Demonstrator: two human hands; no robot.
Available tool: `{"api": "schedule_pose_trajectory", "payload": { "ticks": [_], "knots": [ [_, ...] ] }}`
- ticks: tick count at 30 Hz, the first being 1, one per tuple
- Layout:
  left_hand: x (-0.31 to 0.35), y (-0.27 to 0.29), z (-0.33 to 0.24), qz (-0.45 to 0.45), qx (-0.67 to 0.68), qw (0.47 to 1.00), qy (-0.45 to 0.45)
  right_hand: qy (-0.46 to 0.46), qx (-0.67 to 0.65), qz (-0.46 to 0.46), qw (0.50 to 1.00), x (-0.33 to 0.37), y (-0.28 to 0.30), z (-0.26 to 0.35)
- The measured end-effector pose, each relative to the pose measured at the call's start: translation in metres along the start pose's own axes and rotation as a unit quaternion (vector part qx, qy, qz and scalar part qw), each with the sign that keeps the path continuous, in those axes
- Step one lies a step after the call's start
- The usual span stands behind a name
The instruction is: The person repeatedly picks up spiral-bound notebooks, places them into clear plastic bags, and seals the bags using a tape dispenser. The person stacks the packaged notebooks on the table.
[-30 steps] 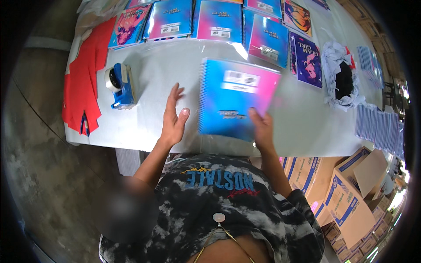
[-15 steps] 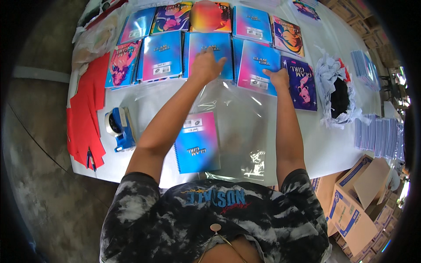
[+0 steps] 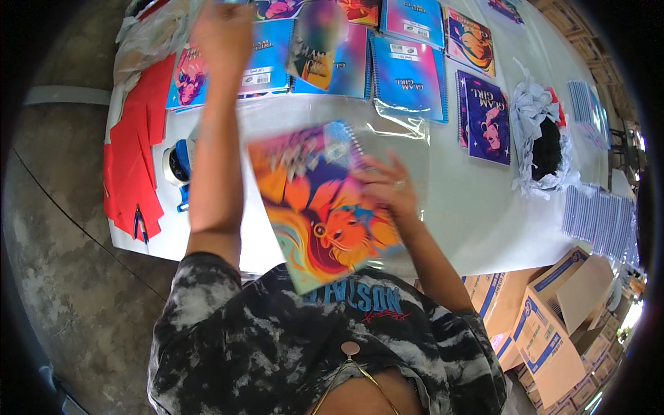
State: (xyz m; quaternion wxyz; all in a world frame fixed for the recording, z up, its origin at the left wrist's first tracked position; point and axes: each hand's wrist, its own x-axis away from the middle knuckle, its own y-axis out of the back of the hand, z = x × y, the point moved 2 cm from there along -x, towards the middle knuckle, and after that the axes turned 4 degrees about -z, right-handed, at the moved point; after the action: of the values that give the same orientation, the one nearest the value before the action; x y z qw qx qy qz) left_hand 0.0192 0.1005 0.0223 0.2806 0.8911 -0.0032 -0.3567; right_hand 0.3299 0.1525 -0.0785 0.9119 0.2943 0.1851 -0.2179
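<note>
My right hand (image 3: 391, 190) now grips an orange spiral notebook (image 3: 321, 207), lifted off the row; my left hand (image 3: 221, 31) reaches out, grip unclear.

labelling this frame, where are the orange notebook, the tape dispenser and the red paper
orange notebook (image 3: 321, 207), head view, middle of its cover
tape dispenser (image 3: 180, 162), head view, its blue body
red paper (image 3: 131, 166), head view, middle of the stack

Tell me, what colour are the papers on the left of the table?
The papers are bright red, seen best in the head view.
</note>
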Motion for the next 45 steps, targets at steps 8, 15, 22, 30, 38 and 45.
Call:
{"api": "schedule_pose_trajectory", "payload": {
  "ticks": [8,15,22,30,38,45],
  "knots": [
    [0.102,0.040,0.037,0.172,0.039,0.984,-0.010,0.000,0.265,0.095,0.960,0.047,-0.060,-0.025],
    [0.113,-0.060,0.067,0.317,-0.194,0.903,0.214,-0.062,0.142,0.136,0.978,0.032,-0.051,-0.039],
    [0.096,0.007,0.030,0.212,0.225,0.938,0.156,-0.169,0.097,0.073,0.978,0.033,-0.062,-0.031],
    [0.266,0.136,0.065,0.325,-0.098,0.913,0.225,-0.211,0.086,-0.102,0.968,-0.013,-0.043,-0.051],
    [0.074,0.049,0.126,0.177,-0.141,0.974,-0.018,-0.229,0.181,-0.005,0.956,-0.219,-0.121,-0.141],
    [0.035,-0.042,0.227,0.244,-0.410,0.871,0.115,-0.388,0.306,0.055,0.868,-0.282,-0.184,-0.143]
  ]
}}
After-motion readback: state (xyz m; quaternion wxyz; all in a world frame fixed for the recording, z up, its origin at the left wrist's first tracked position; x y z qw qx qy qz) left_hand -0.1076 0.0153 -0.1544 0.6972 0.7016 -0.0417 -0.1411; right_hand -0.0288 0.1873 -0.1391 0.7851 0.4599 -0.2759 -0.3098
